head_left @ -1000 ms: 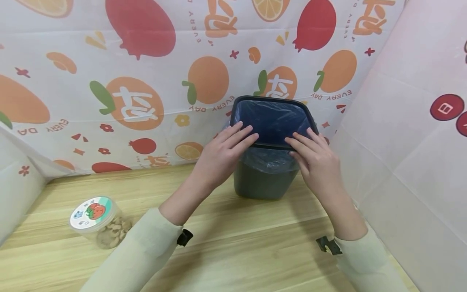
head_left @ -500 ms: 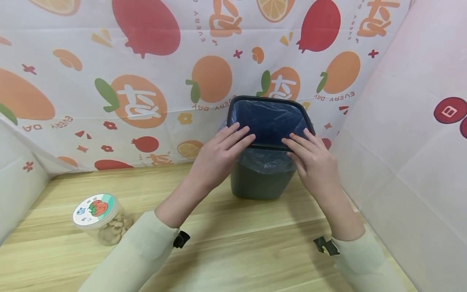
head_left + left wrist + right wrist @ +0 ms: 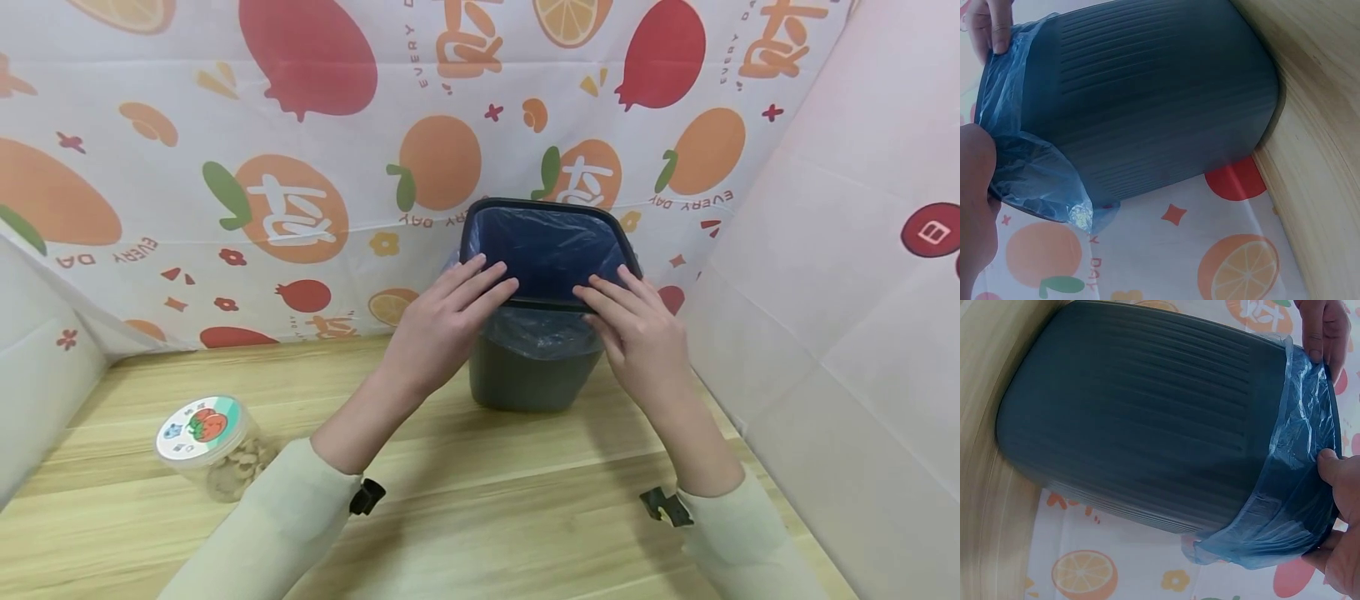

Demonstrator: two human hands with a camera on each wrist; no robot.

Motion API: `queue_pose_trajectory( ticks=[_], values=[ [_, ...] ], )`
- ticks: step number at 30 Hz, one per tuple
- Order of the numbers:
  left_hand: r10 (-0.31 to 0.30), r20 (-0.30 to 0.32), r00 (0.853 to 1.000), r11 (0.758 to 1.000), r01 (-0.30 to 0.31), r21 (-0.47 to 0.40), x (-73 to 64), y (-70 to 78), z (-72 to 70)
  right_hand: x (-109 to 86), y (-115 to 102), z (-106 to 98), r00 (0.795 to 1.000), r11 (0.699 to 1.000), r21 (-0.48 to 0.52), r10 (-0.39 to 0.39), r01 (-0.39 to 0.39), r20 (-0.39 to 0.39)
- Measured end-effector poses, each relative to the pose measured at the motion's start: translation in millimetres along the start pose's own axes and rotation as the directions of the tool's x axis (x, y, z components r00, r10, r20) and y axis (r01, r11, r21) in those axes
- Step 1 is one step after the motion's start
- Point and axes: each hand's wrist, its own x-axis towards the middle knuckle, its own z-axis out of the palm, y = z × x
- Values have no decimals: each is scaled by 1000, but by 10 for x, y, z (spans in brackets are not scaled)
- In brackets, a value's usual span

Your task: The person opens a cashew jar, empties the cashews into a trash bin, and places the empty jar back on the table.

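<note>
A dark grey-green trash can (image 3: pixel 525 379) stands on the wooden table against the back wall, lined with a thin translucent blue trash bag (image 3: pixel 1300 425). The bag's edge is folded down over the black rim (image 3: pixel 543 202). My left hand (image 3: pixel 442 321) holds the front left part of the rim, fingers over the inside and thumb outside on the bag. My right hand (image 3: pixel 645 333) pinches the front right part in the same way; its thumb (image 3: pixel 1329 464) presses the folded bag in the right wrist view. In the left wrist view, a loose flap of bag (image 3: pixel 1044 178) hangs beside the can.
A clear jar (image 3: pixel 232 471) of cashew-like nuts with a printed lid stands at the left of the wooden table (image 3: pixel 480 533). A fruit-printed cloth wall (image 3: pixel 322 125) rises behind the can, with a pale side wall (image 3: pixel 810 267) on the right.
Both hands and the trash can have shifted slightly left against the back wall's pattern. The hold on the rim looks the same. The head view has turned a little left.
</note>
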Motion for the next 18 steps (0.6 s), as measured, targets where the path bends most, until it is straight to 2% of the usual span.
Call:
queue_pose_trajectory(
  ticks=[6, 18],
  values=[
    [5, -19, 1000, 1000, -5, 1, -46, -24, -14, 20, -28, 26, 1000, 1000, 23, -14, 14, -8],
    [-25, -12, 1000, 1000, 25, 1, -97, -23, -95, 38, -71, 67, 999, 999, 30, -38, 38, -9]
  ],
)
